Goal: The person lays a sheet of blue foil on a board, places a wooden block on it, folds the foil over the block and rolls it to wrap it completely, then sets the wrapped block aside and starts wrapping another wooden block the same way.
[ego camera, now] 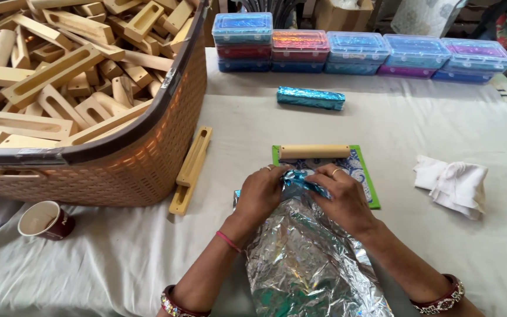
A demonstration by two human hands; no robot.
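Both hands, left hand (260, 194) & right hand (340, 196), have their grip pinched tight on a crinkly foil sheet (306, 258) w/ a blue wrapped bit at its top, mid-counter just below a wooden block (314, 151) on a green mat (371, 182). Counter (394, 123) is covered in a whitish cloth; big woven basket (142, 164) of wooden pieces at left, a loose slotted wood piece (191, 169) beside it, red cup (47, 219) near the front edge. Further out: foil-wrapped bar (310, 98), row of coloured plastic boxes (359, 53) along the back, white rag (453, 183) at right.

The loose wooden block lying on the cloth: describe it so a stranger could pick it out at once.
Start at the big brown woven basket heaped with wooden blocks, on the left of the cloth-covered table. Against its right side one slotted wooden block lies alone on the cloth, left of the left hand. Unlike the rest, it is outside the basket.
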